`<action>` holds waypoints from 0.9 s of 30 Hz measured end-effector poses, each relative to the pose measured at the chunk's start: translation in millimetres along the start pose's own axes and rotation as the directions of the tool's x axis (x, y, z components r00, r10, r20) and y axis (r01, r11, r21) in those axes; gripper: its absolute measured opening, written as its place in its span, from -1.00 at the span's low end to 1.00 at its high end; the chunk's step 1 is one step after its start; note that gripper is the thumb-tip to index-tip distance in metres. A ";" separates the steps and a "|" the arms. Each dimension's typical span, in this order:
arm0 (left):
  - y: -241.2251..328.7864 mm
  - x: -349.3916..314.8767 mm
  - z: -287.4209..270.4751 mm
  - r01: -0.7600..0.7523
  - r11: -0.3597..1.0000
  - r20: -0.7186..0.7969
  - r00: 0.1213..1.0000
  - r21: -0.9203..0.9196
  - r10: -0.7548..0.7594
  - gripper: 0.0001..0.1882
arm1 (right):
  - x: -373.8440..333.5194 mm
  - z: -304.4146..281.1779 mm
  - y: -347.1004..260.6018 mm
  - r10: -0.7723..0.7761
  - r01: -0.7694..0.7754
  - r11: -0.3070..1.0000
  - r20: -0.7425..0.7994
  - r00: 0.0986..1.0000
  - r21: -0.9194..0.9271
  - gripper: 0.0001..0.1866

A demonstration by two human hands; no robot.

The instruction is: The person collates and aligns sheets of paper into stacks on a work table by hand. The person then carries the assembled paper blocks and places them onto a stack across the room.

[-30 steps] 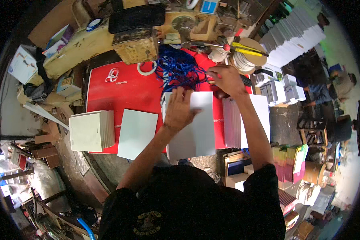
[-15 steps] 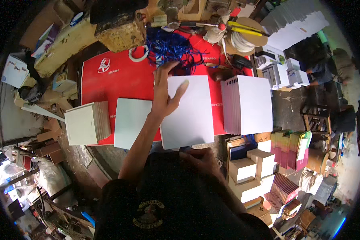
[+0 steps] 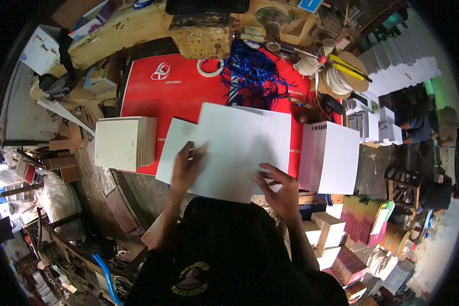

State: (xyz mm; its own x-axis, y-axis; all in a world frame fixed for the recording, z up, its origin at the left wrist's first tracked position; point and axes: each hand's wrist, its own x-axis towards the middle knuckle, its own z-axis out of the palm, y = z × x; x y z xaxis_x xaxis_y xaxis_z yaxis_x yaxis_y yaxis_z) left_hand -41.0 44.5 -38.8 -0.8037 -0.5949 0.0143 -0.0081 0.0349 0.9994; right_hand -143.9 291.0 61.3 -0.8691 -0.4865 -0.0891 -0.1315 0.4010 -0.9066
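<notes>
A large white sheet lies askew in front of me, partly covering another white sheet or pile and a pale bluish-white one. My left hand is closed on its left edge, fingers curled and a little blurred. By the lower right edge my right hand has its fingers apart, the tips close to the paper; whether they touch it is hard to see. To the left stands a stack of cream-white booklets or pads. A taller white stack with dark marks along its top edge stands at right.
Beneath the paper is a red printed board. Tangled blue strapping, a tape roll and a cord spool with yellow-handled tool lie at the back. Boxes and booklet stacks stand at lower right.
The upper white sheet has shifted left and turned askew, exposing white paper beneath. My left hand drew back from its top to its left edge; my right hand came up from my lap beside it.
</notes>
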 end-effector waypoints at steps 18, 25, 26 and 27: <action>82.8 79.2 122.6 -0.552 0.545 0.473 0.831 0.631 0.293 -0.32 | 255.8 -19.3 -18.0 -0.606 0.699 0.520 0.365 0.707 -0.491 -0.81; 59.8 94.0 136.8 -0.593 0.462 0.446 0.803 0.660 0.394 -0.33 | 191.8 -111.3 15.5 -0.260 0.249 0.836 0.047 0.965 -0.489 -0.83; 61.4 95.1 138.5 -0.562 0.485 0.434 0.826 0.670 0.358 -0.37 | 172.9 -117.9 12.6 -0.235 0.200 0.863 -0.019 0.972 -0.464 -0.82; 62.7 95.8 135.9 -0.578 0.485 0.454 0.816 0.657 0.358 -0.37 | 154.5 -122.9 30.0 -0.302 0.262 0.892 -0.054 0.952 -0.370 -0.81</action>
State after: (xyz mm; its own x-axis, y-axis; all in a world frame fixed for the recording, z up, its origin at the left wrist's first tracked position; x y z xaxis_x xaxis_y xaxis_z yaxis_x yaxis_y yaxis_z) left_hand -199.4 98.8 20.8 -0.9288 -0.1085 0.3544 0.0697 0.8880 0.4545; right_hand -340.7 323.2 71.1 -0.8134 -0.5421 0.2110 -0.5209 0.5173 -0.6791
